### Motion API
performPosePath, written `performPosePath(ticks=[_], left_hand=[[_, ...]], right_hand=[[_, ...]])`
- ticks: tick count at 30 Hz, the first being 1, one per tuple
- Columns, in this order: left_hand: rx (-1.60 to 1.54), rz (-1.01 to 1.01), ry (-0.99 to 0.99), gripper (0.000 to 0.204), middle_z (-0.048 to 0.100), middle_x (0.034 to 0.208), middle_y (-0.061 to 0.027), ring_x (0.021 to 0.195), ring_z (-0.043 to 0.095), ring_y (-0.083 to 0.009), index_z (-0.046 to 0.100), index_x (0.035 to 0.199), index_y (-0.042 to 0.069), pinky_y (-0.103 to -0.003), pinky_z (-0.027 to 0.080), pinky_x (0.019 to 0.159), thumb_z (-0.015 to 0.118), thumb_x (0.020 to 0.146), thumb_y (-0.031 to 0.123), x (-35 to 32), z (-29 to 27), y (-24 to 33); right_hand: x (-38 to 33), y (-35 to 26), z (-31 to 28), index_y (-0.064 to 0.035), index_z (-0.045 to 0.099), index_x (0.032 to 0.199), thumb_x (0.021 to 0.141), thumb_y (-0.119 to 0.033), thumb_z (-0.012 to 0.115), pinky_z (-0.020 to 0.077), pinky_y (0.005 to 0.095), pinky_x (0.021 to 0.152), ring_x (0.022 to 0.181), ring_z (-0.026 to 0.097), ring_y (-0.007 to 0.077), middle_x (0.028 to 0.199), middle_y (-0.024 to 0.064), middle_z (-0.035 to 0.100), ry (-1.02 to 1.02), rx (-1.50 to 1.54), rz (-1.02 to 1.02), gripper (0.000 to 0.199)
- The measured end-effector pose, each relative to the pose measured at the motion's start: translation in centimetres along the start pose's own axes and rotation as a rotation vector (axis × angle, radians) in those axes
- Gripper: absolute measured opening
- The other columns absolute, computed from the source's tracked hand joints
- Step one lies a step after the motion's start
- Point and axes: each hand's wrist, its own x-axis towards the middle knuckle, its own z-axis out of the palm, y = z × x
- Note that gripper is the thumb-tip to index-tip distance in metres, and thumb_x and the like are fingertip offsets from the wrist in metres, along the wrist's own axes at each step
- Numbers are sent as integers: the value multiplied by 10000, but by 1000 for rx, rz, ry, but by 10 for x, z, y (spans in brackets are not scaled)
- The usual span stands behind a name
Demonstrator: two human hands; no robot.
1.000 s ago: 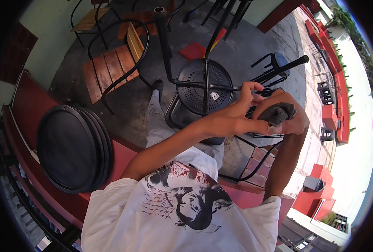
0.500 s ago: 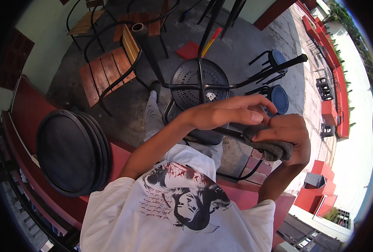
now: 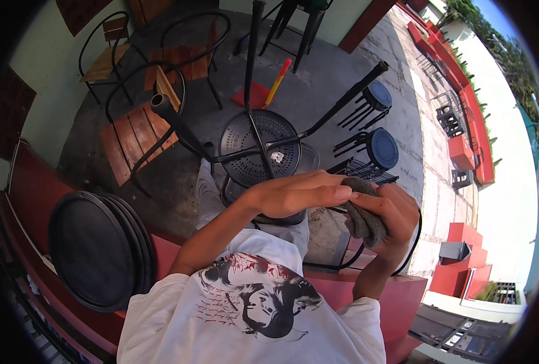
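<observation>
A black metal stool stands upside down before me, its round perforated seat (image 3: 260, 130) low and its legs pointing up and outward. A small white patch shows on the seat's underside. My right hand (image 3: 394, 212) is closed on a folded dark grey cloth (image 3: 366, 224), the fingers bent over its top. From the left, my left hand (image 3: 299, 193) reaches across the stool's near side, its thumb and fingers meeting the cloth's upper edge. The left fingertips are partly hidden behind the cloth. Both hands also cover the stool leg nearest me.
Several round black discs (image 3: 93, 252) lean in a stack at my left. Wooden slatted chairs (image 3: 137, 136) stand beyond. A red dustpan (image 3: 251, 96) with a yellow-and-red handle lies past the stool. To the right stand two blue-topped stools (image 3: 381, 148). Beneath me runs a red ledge (image 3: 397, 297).
My left hand has come to the cloth, its fingers no longer hanging free above it. The right hand and cloth have shifted left and turned. The whole view has swung slightly.
</observation>
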Motion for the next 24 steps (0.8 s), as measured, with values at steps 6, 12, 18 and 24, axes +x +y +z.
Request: performPosePath(ticks=[6, 12, 18, 24], left_hand=[[88, 85, 75, 708, 618, 1283, -159, 1183, 557, -192, 409, 1489, -35, -292, 396, 1013, 431, 1020, 496, 2, 4, -4], [-94, 170, 126, 767, 450, 1504, -187, 1378, 430, -239, 216, 1578, -24, -340, 264, 1154, 485, 949, 323, 2, -9, -10], [-171, 125, 178, 965, 438, 1470, -149, 1375, 409, -227, 186, 1589, 61, -361, 260, 1161, 644, 747, 172, 1, -10, -13], [-346, 221, 267, 925, 399, 1441, -123, 1399, 369, -228, 284, 1524, 64, -400, 282, 1154, 624, 666, 117, 2, -14, -21]], right_hand=[[-4, 13, -6, 4, 702, 1040, 900, -260, 712, 463, 280, 691, 771, 625, 224, 907, 121, 642, 121, 277, 207, 299], [-4, 19, -2, 39, 671, 1087, 970, -75, 555, 428, 254, 878, 959, 598, 157, 1022, 103, 616, 267, 394, 585, 200], [8, 13, 5, 46, 662, 1055, 973, -63, 567, 435, 235, 815, 903, 585, 107, 969, 58, 637, 231, 384, 653, 167], [17, -7, 24, 48, 668, 1062, 953, -65, 571, 440, 242, 821, 902, 594, 121, 995, 70, 647, 98, 503, 640, 184]])
